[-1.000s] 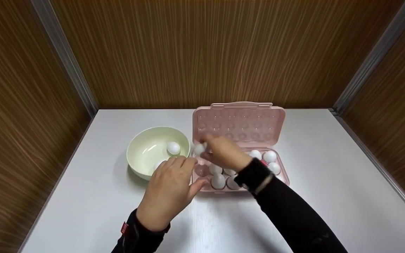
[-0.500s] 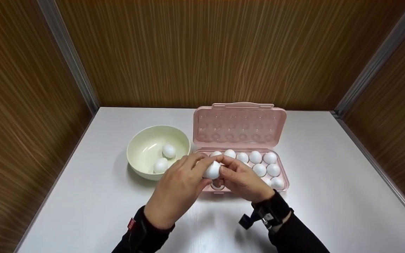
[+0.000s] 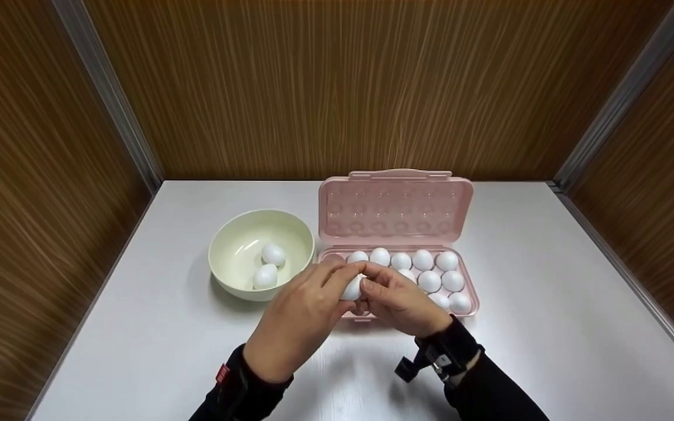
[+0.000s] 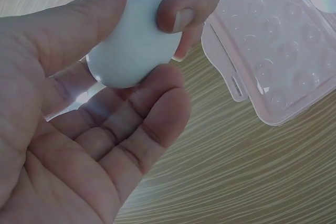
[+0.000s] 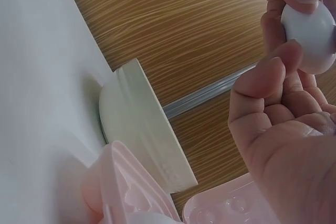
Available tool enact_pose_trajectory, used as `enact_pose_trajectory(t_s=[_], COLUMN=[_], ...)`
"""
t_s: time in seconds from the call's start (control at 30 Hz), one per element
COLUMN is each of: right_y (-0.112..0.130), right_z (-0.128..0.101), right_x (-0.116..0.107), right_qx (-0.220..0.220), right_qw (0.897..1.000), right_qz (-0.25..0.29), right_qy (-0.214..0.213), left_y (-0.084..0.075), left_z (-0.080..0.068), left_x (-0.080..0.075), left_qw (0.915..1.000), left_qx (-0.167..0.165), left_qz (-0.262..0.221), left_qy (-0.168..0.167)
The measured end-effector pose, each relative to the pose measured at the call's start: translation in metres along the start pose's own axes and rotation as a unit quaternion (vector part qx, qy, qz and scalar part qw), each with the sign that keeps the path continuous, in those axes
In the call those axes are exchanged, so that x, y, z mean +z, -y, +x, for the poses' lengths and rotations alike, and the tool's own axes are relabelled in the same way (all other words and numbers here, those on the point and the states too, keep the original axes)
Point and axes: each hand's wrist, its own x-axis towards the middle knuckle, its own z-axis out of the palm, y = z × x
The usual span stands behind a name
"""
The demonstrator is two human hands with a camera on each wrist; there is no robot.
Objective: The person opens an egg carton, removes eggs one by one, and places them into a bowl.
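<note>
A white egg (image 3: 351, 289) is held up between both hands, in front of the egg carton's left side. My left hand (image 3: 302, 316) grips it from the left, its thumb on one side and fingertips curled beneath, as the left wrist view shows on the egg (image 4: 134, 43). My right hand (image 3: 405, 304) pinches the same egg from the right with thumb and fingers. Behind the hands stands the pink egg carton (image 3: 395, 211), lid raised, with white eggs in several of its cups. The hands hide its front left cups.
Left of the carton is a pale green bowl (image 3: 234, 234) with two white eggs (image 3: 265, 276) in it. Both stand on a white table (image 3: 120, 327). Wood-patterned panels (image 3: 337, 88) enclose the table at the back and both sides.
My right hand, with an egg at the carton's back left a second ago, has come forward to the left hand. Both now hold the egg. The eggs in the bowl shifted slightly.
</note>
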Motion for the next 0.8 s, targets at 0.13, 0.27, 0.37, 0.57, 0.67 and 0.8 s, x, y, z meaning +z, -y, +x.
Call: enact_pose_trajectory(t_s=[0.13, 0.27, 0.37, 0.57, 0.67, 0.8], right_y=[0.0, 0.0, 0.0, 0.0, 0.002, 0.008], right_z=[0.0, -0.001, -0.003, -0.004, -0.004, -0.004], right_x=[0.001, 0.001, -0.002, -0.013, -0.017, -0.021], right_qx=[0.002, 0.002, 0.003, -0.006, 0.011, 0.06], right_qw=[1.0, 1.0, 1.0, 0.999, 0.992, 0.959], right_qz=[-0.002, -0.014, -0.019, -0.03, -0.088, -0.208], right_qy=[0.0, -0.006, -0.012, -0.037, -0.093, -0.184], left_y=[-0.001, 0.001, 0.005, 0.037, 0.066, 0.101], left_z=[0.0, 0.0, 0.001, 0.002, -0.001, -0.008], left_x=[0.0, 0.001, 0.0, -0.004, 0.001, 0.012], left_qw=[1.0, 1.0, 0.9994, 0.9913, 0.9774, 0.9527], left_qx=[0.001, 0.002, -0.008, -0.108, -0.198, -0.301], left_qz=[0.003, -0.004, -0.032, -0.075, -0.073, -0.039], left_qy=[0.003, 0.005, 0.01, -0.003, -0.015, 0.007])
